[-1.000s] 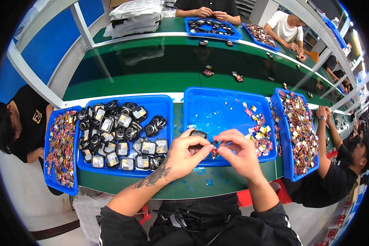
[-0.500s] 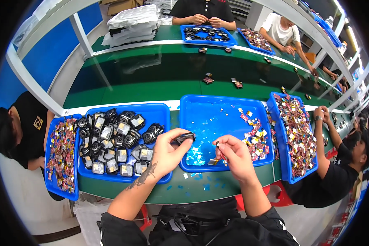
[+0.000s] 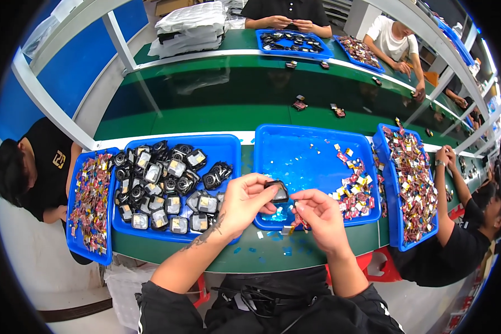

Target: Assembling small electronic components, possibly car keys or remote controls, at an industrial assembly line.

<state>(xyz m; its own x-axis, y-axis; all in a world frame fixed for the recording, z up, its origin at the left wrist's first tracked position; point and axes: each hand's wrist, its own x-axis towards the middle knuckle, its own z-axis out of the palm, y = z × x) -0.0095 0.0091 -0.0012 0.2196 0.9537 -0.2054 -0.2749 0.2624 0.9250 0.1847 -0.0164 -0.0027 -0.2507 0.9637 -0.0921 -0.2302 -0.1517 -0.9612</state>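
My left hand (image 3: 244, 205) is closed on a black square watch case (image 3: 280, 192), tilted so that its greyish window side shows. Close beside it, my right hand (image 3: 327, 221) pinches a small reddish circuit board (image 3: 301, 219) with a pale flat piece dangling below. Both hands are over the near edge of a blue tray (image 3: 295, 139), which holds loose reddish boards (image 3: 357, 192) on its right side and blue film scraps. Left of my hands, another blue tray (image 3: 235, 153) carries a heap of black watch cases (image 3: 172, 205).
Narrow blue trays full of small boards stand at the far left (image 3: 89, 255) and right (image 3: 396, 231). Beyond runs a green conveyor belt (image 3: 245, 106) with a few parts on it. White frame posts (image 3: 53, 103) rise at the side. Co-workers sit left, right and opposite.
My left hand has turned the watch case so its window side shows, and the two hands are now closer together. The whole view has shifted slightly.
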